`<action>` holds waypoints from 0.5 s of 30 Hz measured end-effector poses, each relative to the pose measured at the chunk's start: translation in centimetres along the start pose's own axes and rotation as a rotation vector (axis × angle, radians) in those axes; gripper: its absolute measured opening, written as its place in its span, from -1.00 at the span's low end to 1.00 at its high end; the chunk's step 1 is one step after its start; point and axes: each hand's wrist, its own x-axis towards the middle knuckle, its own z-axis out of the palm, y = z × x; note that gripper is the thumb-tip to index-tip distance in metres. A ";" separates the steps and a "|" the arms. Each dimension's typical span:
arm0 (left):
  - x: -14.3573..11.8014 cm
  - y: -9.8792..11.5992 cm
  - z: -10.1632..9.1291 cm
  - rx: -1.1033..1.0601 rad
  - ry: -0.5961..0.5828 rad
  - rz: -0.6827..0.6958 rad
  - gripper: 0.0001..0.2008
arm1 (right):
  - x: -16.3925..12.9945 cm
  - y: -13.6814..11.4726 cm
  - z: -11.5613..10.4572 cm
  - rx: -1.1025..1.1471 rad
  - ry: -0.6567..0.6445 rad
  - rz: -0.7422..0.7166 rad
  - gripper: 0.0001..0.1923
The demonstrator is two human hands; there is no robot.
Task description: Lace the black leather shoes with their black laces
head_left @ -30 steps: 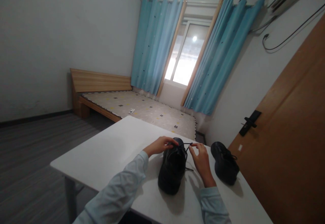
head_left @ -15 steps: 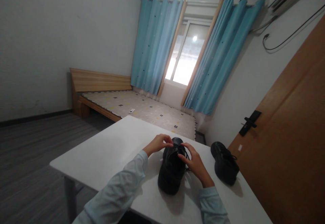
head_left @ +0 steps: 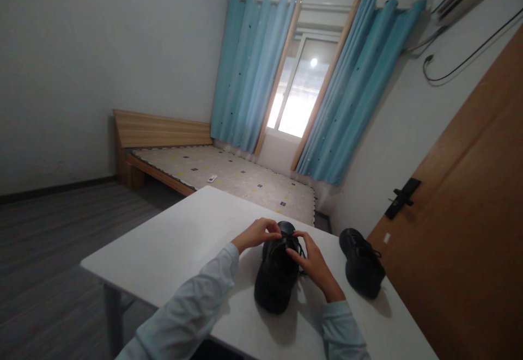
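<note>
A black lace-up shoe [head_left: 274,289] stands on the white table [head_left: 180,240], its toe pointing away from me and its opening toward me. From the left, my left hand [head_left: 261,232] reaches over the front of the shoe, thumb and forefinger pinched at the shoelace. My right hand [head_left: 311,256] is at the right side of the opening. Its forefinger touches the lacing and its thumb lies at the collar, gripping the shoe's edge between them. Loose lace ends hang on the right side, beside my right hand. The exact hold on the dark lace is hard to see.
A second black shoe [head_left: 363,267] stands near the table's right edge. Beyond the table is a bed [head_left: 237,177] with a small white remote [head_left: 211,178] on it. A wooden door [head_left: 461,213] with a black handle is at the right.
My left hand has shifted very slightly to the right and down at the lacing. My right hand and both shoes stay where they were.
</note>
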 end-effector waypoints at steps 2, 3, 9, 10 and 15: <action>0.0 0.0 0.1 -0.003 0.004 0.012 -0.75 | 0.0 0.0 0.0 0.005 -0.004 -0.009 -0.64; 0.0 0.0 0.2 -0.005 0.010 0.017 -0.75 | 0.0 0.0 0.0 0.004 -0.005 -0.009 -0.64; -0.1 0.1 0.4 -0.012 0.044 0.029 -0.75 | 0.0 0.0 -0.1 0.002 -0.009 -0.002 -0.64; -0.1 0.2 0.5 -0.013 0.048 0.031 -0.76 | 0.0 -0.1 -0.1 0.004 -0.008 0.000 -0.64; -0.1 0.7 0.5 -0.025 0.061 0.035 -0.76 | 0.0 -0.4 -0.2 0.015 -0.010 0.005 -0.64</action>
